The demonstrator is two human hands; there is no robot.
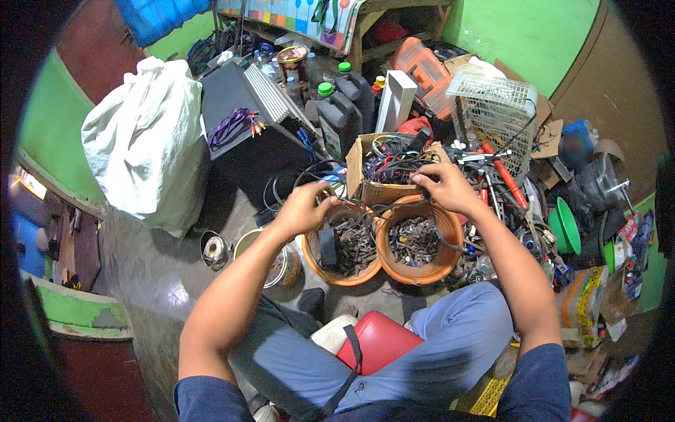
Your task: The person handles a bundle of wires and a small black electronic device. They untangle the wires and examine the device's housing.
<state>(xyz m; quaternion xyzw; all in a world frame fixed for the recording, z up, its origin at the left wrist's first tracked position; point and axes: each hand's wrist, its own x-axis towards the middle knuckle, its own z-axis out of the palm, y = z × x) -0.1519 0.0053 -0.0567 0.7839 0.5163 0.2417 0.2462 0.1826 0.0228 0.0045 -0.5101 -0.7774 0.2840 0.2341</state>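
- we sit on a low red seat [380, 337] with two orange bowls [422, 271] side by side on the floor just ahead of our knees, both holding dark rusty metal scrap.
- a thin black cable [365, 211] runs between our hands, looping over the bowls and up toward the cardboard box [373, 190] of tangled wires just behind them.
- we judge the cable light, limp and springy: it will sag and coil, and it looks likely to snag on the scrap or on the other wires in the box.
- it should be tough enough to pull, though a hard tug might drag the tangle along with it.
- the best hold, we think, is a pinch on a free stretch clear of the knots, one hand anchoring while the other feeds.
- our left hand [304, 209] is over the far rim of the left bowl, fingers curled fairly closed; it seems to pinch the cable, though the grip itself is hidden by the fingers.
- our right hand [444, 186] is at the edge of the cardboard box, above the right bowl, fingers bent close together with the tips nipping the cable's dark end.
- around us lie a white sack [144, 141], black jugs with green caps [341, 116], a white wire basket [492, 105] and red-handled tools [508, 179].
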